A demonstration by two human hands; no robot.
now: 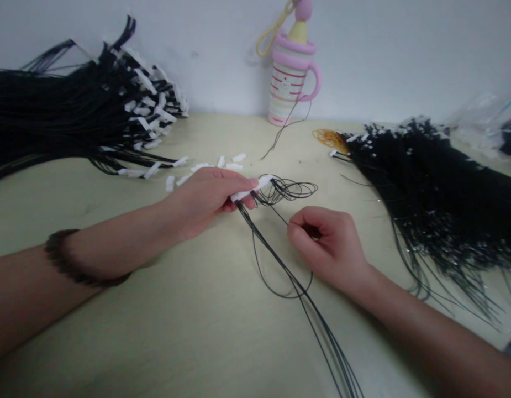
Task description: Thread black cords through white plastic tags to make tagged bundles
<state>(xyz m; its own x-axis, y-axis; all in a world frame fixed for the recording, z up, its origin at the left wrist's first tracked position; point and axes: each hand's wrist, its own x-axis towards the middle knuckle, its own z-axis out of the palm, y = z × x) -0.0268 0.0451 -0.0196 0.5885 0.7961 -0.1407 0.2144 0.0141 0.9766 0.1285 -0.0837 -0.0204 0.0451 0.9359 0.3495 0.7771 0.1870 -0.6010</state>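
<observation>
My left hand pinches a white strip between thumb and fingers. Black cords hang from the strip and run down toward the table's front edge. A loose tangle of thin black cord spreads out just beyond the strip. My right hand is closed, thumb against the curled fingers, and pinches a thin black cord that stretches back to the strip. Below, a loop of the cord hangs between the two hands.
A big bundle of black cords with white tags lies at the back left. Small white pieces are scattered behind my left hand. A pink-and-white cup stands against the wall. Another black cord pile and a clear plastic bag lie right.
</observation>
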